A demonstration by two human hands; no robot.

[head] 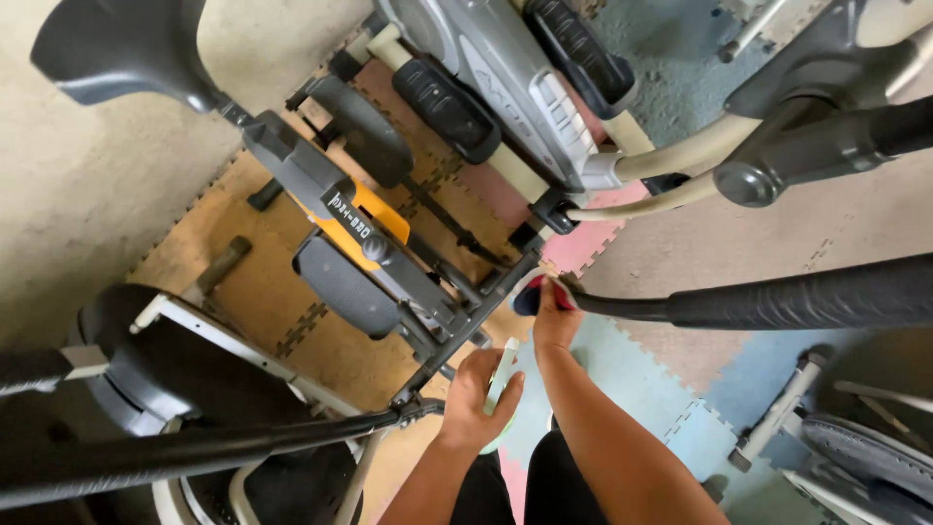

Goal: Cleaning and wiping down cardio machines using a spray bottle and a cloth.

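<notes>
My left hand grips a slim white and pale green bottle, held low near my legs. My right hand reaches further forward and pinches a dark blue and red cloth, pressing it against the end of a black foam-covered handlebar of an exercise machine. The cloth sits where that bar meets the dark metal base frame.
A grey and cream elliptical trainer with black pedals stands ahead. A grey and yellow exercise bike frame with a dark saddle lies to the left. Another black handlebar crosses low left. Interlocking foam mats cover the floor.
</notes>
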